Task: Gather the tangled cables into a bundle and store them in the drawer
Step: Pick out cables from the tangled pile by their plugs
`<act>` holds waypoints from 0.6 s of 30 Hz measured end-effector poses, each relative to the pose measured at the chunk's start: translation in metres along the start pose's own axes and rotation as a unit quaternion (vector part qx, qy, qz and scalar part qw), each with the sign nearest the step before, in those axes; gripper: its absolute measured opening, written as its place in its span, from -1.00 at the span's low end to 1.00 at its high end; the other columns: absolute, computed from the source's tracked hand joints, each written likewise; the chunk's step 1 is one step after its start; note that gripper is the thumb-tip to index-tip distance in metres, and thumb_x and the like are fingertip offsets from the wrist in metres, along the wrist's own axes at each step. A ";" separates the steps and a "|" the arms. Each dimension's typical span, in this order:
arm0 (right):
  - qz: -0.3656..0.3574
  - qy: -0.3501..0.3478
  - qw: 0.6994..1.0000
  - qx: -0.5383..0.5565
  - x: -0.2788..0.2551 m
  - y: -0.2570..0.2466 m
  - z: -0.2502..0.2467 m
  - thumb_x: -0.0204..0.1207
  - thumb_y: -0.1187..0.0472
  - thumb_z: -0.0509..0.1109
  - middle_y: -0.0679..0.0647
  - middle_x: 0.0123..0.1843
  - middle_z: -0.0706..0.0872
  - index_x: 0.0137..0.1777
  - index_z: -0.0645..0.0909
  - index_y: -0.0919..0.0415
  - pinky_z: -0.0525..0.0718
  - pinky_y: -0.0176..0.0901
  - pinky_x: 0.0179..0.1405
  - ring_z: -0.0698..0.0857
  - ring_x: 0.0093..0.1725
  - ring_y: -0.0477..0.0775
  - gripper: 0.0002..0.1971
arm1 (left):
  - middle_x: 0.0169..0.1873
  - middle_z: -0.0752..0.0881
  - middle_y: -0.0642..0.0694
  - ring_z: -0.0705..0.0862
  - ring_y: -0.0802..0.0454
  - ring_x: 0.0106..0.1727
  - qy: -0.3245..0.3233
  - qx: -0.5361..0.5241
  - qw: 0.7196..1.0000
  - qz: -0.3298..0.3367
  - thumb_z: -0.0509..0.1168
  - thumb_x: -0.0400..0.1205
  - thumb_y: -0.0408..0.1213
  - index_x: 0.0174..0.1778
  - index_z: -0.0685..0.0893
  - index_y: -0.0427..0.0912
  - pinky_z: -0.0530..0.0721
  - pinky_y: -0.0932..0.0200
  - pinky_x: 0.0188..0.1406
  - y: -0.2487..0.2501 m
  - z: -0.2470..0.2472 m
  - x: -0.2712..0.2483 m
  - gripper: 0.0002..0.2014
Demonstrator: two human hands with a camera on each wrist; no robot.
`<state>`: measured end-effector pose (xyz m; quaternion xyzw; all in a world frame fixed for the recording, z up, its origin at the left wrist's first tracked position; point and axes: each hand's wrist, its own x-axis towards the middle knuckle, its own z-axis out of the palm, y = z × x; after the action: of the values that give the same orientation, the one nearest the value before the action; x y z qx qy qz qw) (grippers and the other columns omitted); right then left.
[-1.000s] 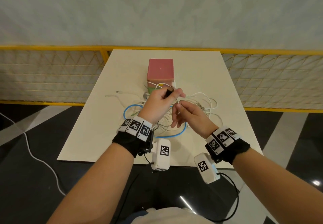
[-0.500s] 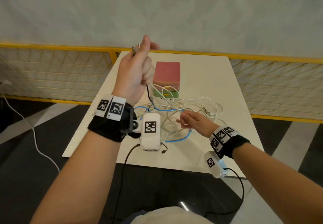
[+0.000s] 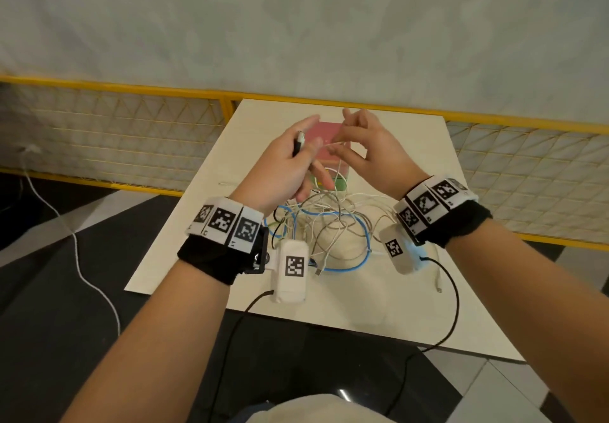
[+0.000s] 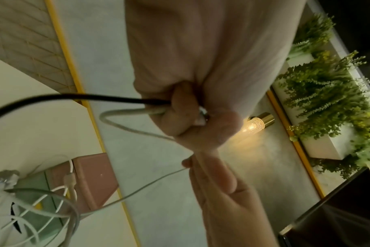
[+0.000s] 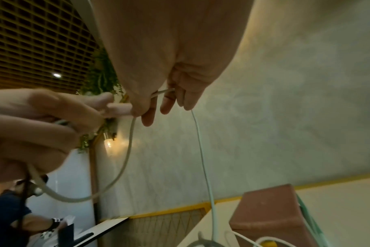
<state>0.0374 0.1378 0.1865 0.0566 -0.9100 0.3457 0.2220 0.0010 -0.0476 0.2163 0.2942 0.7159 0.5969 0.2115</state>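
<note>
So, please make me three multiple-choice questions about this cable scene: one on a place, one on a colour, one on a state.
1. Where does the pink box stand?
A. on the floor
B. on the table, beyond the cable tangle
C. in the person's lap

2. What colour is the looped cable at the near edge of the tangle?
A. blue
B. red
C. purple

3. What is the left hand doing?
A. lying flat on the table
B. hanging idle at the side
C. gripping cable ends, raised over the table

Answers: 1 B, the head view shows it behind the tangle; 2 A, the loop is light blue; 3 C, the left wrist view shows fingers curled round a black cable and a grey cable.
</note>
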 end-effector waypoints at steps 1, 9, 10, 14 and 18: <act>-0.020 -0.001 1.000 0.000 0.001 -0.004 0.000 0.56 0.25 0.39 0.10 0.00 0.45 0.05 0.70 0.33 0.28 -0.39 0.48 0.40 0.47 0.02 -0.83 | -0.50 0.77 -0.12 0.39 0.08 -0.75 -0.006 0.017 1.000 -0.012 0.08 0.81 -0.16 0.47 0.45 -0.14 0.32 0.35 -0.74 0.000 0.002 0.002 -0.68; 0.087 -0.031 0.993 0.077 -0.009 0.003 0.008 0.71 0.19 0.13 0.10 -0.16 0.64 -0.06 0.54 0.28 0.67 -0.02 0.09 0.72 -0.04 0.07 -0.78 | -0.72 0.56 -0.01 0.35 0.10 -0.78 0.122 0.045 0.988 0.087 0.11 0.79 -0.15 -0.25 0.43 -0.09 0.30 0.33 -0.76 0.023 -0.006 0.013 -0.72; 0.133 -0.062 0.982 0.115 -0.015 0.010 0.017 0.72 0.19 0.09 0.09 -0.19 0.63 -0.06 0.52 0.26 0.73 0.02 0.05 0.75 -0.06 0.11 -0.77 | -0.75 0.51 0.01 0.34 0.13 -0.78 0.161 0.018 0.981 0.106 0.12 0.79 -0.17 -0.27 0.41 -0.08 0.27 0.34 -0.77 0.029 -0.010 0.016 -0.71; 0.240 -0.102 0.943 0.204 -0.032 0.024 0.038 0.73 0.16 0.05 0.02 -0.23 0.55 0.29 0.51 0.26 0.78 0.03 0.02 0.76 -0.06 0.16 -0.70 | -0.79 0.40 0.08 0.32 0.18 -0.76 0.235 -0.001 0.963 0.129 0.20 0.76 -0.20 -0.30 0.49 -0.08 0.31 0.33 -0.70 0.033 -0.030 0.022 -0.72; 0.245 -0.044 0.939 0.236 -0.017 0.013 0.030 0.70 0.17 0.17 0.11 -0.16 0.66 -0.04 0.58 0.20 0.79 0.16 -0.05 0.77 -0.05 0.22 -0.82 | -0.73 0.44 0.11 0.40 0.17 -0.71 0.271 0.023 0.955 0.121 0.32 0.65 -0.31 0.11 0.60 -0.14 0.45 0.32 -0.55 0.016 -0.036 0.019 -0.86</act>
<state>0.0381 0.1267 0.1510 -0.1026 -0.7970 0.5910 0.0702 -0.0338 -0.0590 0.2397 0.2102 0.7187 0.6589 -0.0711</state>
